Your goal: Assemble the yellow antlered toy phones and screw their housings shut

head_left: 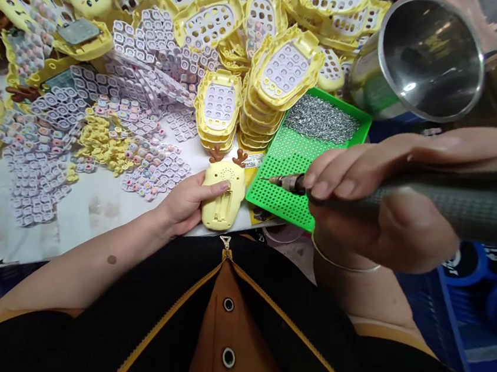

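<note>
My left hand (189,201) grips a yellow toy phone (223,201) with brown antlers by its left side, the thumb lying across its back. That back faces up and shows a battery slot without a cover and small screw holes. In my right hand (375,205) is an electric screwdriver (429,199), fingers wrapped round its dark body. Its thin bit points left, above a green perforated tray (284,204), apart from the toy. Small silver screws (322,118) lie heaped in the tray's far part.
Stacked yellow shells with keypads (218,109) stand behind the toy; more shells (208,19) pile up at the back. White keypad sheets (147,86) and small yellow parts (106,141) cover the left table. A metal cup (431,57) stands back right, a blue crate (451,325) lower right.
</note>
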### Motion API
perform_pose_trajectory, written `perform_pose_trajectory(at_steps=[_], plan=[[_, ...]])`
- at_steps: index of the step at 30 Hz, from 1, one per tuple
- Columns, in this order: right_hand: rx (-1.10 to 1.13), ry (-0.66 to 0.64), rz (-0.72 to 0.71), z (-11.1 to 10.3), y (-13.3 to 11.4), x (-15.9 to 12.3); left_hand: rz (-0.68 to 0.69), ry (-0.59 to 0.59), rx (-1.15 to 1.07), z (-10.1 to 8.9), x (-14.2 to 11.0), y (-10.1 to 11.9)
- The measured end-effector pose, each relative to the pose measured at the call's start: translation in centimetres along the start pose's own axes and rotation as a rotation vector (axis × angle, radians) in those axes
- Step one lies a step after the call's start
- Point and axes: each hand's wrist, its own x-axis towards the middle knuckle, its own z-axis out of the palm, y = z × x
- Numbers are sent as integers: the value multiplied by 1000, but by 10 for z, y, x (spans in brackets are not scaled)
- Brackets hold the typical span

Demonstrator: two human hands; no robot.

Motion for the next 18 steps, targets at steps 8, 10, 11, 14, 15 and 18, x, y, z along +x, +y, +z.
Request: perform_pose_trajectory(at_steps=[8,10,11,14,15,18], plan=[[21,-72,-157,26,11,-2,28,-44,-3,-3,0,-4],[43,-69,-199,29,18,1,27,-61,1,-4,0,-4],[49,-71,-210,30,22,1,26,-70,6,-4,0,-4],[47,-125,-209,29,32,0,29,-91,27,-6,0,-5],[41,-158,-196,28,34,-1,31,-95,33,-6,0,-5],[-22,-237,-95,26,38,-6,46,-102,48,-7,2,-6]])
